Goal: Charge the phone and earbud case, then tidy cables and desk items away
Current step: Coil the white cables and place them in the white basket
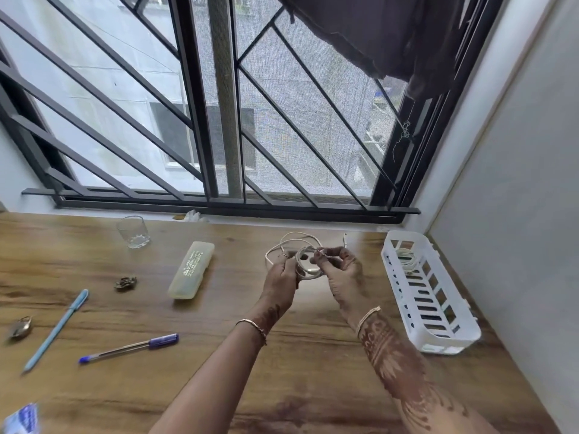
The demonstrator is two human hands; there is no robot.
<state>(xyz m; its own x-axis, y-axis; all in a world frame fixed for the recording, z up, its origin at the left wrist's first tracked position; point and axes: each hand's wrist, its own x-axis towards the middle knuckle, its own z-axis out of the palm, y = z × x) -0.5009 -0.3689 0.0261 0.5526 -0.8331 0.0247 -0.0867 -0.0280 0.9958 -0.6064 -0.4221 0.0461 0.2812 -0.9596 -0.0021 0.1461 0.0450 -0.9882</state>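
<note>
Above the middle of the wooden desk (282, 371), both hands hold a white charging cable (293, 242). My left hand (280, 274) grips the wound coil of it. My right hand (340, 270) pinches the strand close to the coil. A loose loop lies on the desk behind the hands, and the plug end (345, 239) points up to the right. A white slotted basket (438, 336) stands at the right edge, with another coiled white cable (405, 260) inside. No phone or earbud case is in view.
A glass tumbler (133, 231) stands at the back left. A pale yellow pencil case (191, 270), a small brass clip (125, 282), a light blue pen (58, 328), a blue-capped pen (131, 347) and a padlock (20, 327) lie on the left half. Window grille behind, wall at right.
</note>
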